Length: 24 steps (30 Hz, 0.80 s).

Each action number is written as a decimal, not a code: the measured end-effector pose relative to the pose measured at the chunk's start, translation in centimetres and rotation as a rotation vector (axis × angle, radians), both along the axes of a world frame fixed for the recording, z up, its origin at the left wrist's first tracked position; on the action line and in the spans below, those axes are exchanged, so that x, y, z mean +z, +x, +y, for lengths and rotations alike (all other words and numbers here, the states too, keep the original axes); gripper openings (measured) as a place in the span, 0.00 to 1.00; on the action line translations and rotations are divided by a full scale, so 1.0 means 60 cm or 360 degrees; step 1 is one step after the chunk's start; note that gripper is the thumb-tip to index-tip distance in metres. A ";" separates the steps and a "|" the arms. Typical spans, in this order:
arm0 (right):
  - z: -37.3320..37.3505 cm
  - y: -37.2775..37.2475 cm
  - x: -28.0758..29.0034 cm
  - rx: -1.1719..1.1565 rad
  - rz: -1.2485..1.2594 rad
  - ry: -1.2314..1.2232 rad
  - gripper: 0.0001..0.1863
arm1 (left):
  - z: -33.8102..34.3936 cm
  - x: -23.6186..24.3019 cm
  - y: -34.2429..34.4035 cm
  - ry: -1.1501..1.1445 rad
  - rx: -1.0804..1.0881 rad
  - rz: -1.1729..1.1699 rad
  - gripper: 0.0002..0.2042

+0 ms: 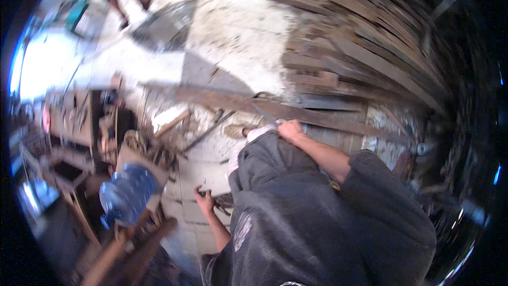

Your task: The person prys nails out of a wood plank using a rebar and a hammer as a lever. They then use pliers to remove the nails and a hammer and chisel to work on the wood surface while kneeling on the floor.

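"Pale floor spreads out beyond both hands, and wood lies over much of it. What does the head view show of the right hand?"

"It's closed, with the fingers wrapped round the near end of a thin grey bar, close by the knee."

"And where does the bar go?"

"Away from that hand and to its left, up to a long brown plank. Whether the two touch, I can't tell."

"Where's the plank?"

"Just beyond the right hand, running crosswise past it on both sides. Farther out and to the right is a woodpile."

"How about the left hand?"

"Lower and nearer the body, fingers loosely curled and partly apart. There's something dark at them, but I can't tell if it's held."

"What's around it?"

"A blue jug to its left, a dark rod on the floor beyond it, and far past that another person's legs."
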State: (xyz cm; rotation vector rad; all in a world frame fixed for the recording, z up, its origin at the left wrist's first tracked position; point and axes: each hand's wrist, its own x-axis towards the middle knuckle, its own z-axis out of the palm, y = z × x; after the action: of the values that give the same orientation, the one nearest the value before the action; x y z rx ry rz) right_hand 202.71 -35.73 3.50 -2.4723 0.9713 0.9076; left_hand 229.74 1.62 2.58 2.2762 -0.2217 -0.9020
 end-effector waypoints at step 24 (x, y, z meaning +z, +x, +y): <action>0.061 -0.300 -0.188 -0.1513 0.0275 0.0384 0.18 | -0.177 0.019 -0.215 0.0124 -0.0999 0.0516 0.20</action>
State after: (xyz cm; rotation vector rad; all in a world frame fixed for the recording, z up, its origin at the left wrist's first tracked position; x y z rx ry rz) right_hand 184.69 -32.06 -7.76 -1.4456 1.7305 0.8125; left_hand 216.83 -9.02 3.71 2.1092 -0.7914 -1.6002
